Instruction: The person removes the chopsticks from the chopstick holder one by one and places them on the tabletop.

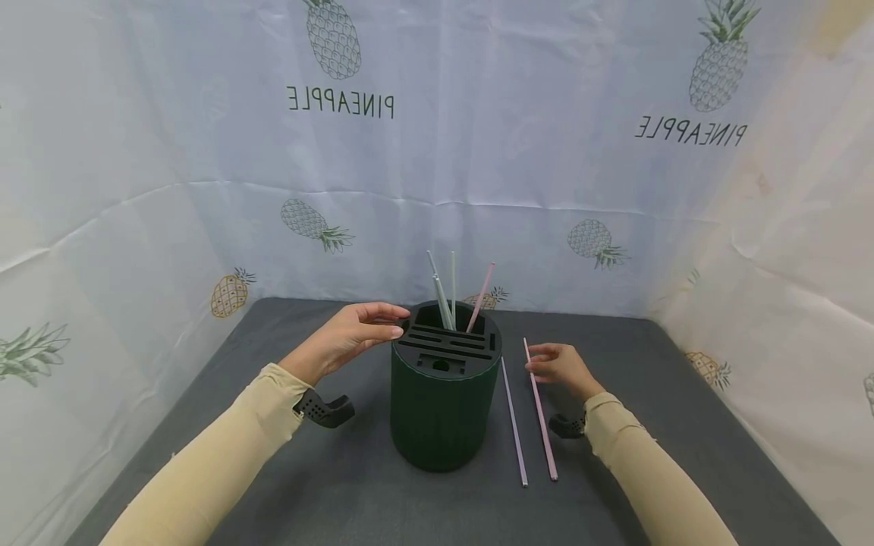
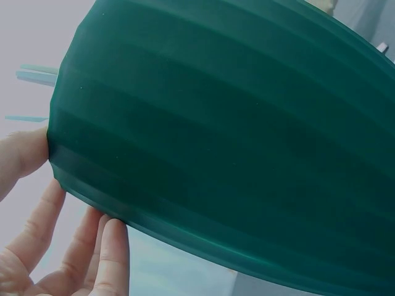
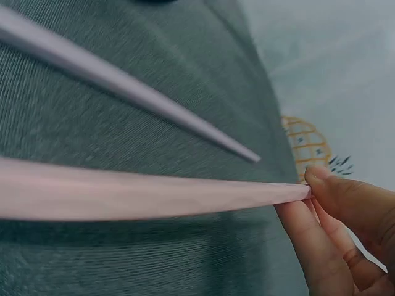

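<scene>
A dark green ribbed utensil holder [image 1: 442, 417] with a black slotted top [image 1: 447, 345] stands upright on the table. My left hand [image 1: 355, 334] grips its rim at the left, thumb and fingers spread along the edge. In the left wrist view the fingertips [image 2: 114, 237] touch the ribbed side. To the right of the holder, my right hand [image 1: 558, 368] pinches a pink chopstick [image 3: 154, 194] by its thin far end, between thumb and fingers. A purple chopstick [image 1: 514, 425] lies between the pink one and the holder, roughly parallel to it.
Several pale green chopsticks [image 1: 444, 303] and another pink chopstick [image 1: 482, 294] lean in the holder's rear compartment. Dark grey cloth covers the table [image 1: 328, 470]. A white curtain [image 1: 478, 152] printed with pineapples hangs behind and along both sides.
</scene>
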{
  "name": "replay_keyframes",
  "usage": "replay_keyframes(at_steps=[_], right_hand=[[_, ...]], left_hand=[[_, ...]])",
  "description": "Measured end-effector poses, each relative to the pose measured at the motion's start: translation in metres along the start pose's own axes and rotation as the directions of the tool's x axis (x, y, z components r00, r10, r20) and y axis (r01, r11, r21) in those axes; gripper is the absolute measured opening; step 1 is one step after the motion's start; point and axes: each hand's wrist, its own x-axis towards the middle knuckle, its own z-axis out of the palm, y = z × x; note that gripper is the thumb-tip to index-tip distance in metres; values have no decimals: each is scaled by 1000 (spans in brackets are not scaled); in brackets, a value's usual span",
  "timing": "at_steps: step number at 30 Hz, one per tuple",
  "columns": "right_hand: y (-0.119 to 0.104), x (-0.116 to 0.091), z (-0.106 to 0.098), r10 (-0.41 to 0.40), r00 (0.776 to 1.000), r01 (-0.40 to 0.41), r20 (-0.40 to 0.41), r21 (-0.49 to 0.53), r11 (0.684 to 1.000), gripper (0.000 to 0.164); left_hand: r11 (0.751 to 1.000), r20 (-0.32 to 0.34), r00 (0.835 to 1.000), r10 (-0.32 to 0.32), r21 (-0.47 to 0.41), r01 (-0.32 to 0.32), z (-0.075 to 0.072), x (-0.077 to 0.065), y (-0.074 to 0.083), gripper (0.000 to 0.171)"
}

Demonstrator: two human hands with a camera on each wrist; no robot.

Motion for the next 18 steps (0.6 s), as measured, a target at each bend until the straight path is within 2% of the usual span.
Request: replay_keyframes(at_steps=[5,13,18], right_hand=[[8,3,8,44,999,-44,0,-31,999,43],[4,2,19,119,992,-122,-34,-107,987,42],[3,4,24,163,984,-170,-71,-105,980,43]], left_hand=[[1000,-7,1000,-8,-1,8,0,0,1,50],[1000,-10,1000,-8,-4,8,1,-1,2,50],[1000,-8,1000,-7,2,7,0,0,2,50]])
